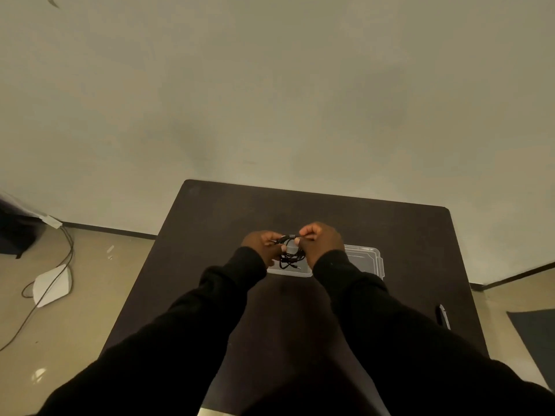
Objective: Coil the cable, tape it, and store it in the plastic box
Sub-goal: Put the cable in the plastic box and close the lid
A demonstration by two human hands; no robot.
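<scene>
A thin black cable (290, 253) hangs in a small coil between my two hands, above the middle of the dark table (390, 235). My left hand (262, 245) pinches the coil's left side. My right hand (321, 240) pinches its top, where the strands look bunched together. One loose end with a plug dangles below the coil. A clear plastic box (365, 259) lies on the table just behind and to the right of my hands, partly hidden by my right wrist. I cannot make out any tape.
A dark pen-like object (444, 316) lies near the table's right edge. On the floor at the left are a white flat device (52, 285) and grey wires. A plain wall stands right behind the table.
</scene>
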